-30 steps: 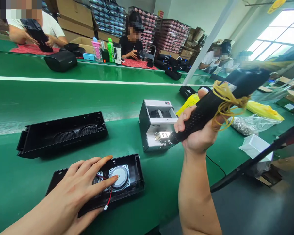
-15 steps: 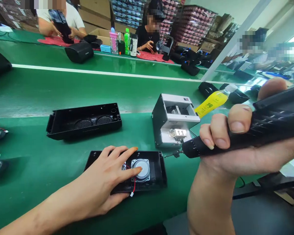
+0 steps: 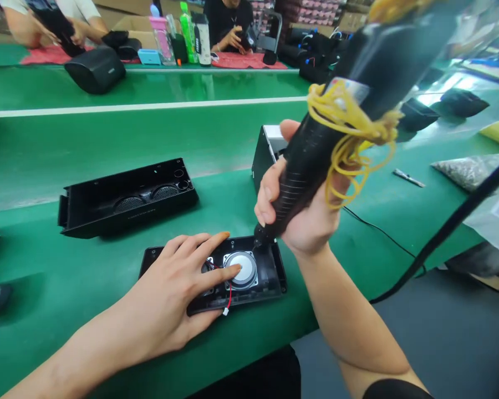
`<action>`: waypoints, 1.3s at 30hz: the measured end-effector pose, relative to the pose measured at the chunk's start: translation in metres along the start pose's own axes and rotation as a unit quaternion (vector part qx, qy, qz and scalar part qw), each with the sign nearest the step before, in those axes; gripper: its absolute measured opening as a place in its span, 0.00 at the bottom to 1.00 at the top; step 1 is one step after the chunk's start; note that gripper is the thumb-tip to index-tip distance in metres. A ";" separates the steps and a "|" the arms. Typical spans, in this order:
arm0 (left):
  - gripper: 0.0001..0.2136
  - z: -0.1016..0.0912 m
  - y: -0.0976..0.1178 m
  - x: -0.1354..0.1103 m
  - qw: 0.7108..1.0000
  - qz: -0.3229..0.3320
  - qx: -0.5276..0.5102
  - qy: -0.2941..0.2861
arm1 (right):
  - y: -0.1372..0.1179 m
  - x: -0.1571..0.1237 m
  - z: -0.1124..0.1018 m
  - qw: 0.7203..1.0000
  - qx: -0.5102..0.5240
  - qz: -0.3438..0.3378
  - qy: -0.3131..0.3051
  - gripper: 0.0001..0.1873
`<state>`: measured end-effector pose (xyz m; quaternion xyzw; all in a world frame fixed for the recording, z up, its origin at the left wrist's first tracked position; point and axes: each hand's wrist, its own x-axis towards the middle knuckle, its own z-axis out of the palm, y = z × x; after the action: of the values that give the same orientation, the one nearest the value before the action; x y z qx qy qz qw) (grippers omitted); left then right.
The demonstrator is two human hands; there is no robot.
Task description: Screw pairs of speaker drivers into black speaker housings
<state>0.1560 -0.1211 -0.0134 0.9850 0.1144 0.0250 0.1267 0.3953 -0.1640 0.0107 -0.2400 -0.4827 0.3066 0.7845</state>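
Observation:
A black speaker housing (image 3: 270, 277) lies on the green bench in front of me, with a round silver speaker driver (image 3: 246, 269) and red wires inside. My left hand (image 3: 178, 291) rests flat on it, fingers spread, index fingertip on the driver. My right hand (image 3: 303, 213) is wrapped around a black electric screwdriver (image 3: 336, 138) wound with yellow rubber bands. The tool is tilted, and its tip touches the housing at the driver's upper right corner.
A second black housing (image 3: 127, 197) lies behind on the belt. A grey screw feeder box (image 3: 264, 155) stands behind the tool. A black cable (image 3: 441, 233) hangs at right. A bag of screws (image 3: 461, 172), a loose bit (image 3: 407, 177), bottles (image 3: 187, 33) and other workers across the bench.
My right hand swung the screwdriver from the screw feeder down to the housing, tip now at the driver's corner. My left hand stayed on the driver.

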 end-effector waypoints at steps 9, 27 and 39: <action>0.26 0.001 -0.003 0.000 1.000 0.011 0.014 0.013 | 0.003 -0.003 -0.004 0.998 0.014 0.063 -0.016 0.22; 0.26 0.000 0.002 0.002 0.999 0.004 0.016 0.033 | 0.019 -0.009 -0.002 0.998 0.056 0.004 -0.029 0.16; 0.29 0.004 -0.005 -0.001 0.999 0.022 0.029 0.032 | 0.027 -0.019 -0.011 0.992 0.056 0.050 -0.101 0.21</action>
<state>0.1547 -0.1180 -0.0188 0.9892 0.0971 0.0564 0.0940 0.3914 -0.1597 -0.0241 -0.1869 -0.5293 0.3946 0.7275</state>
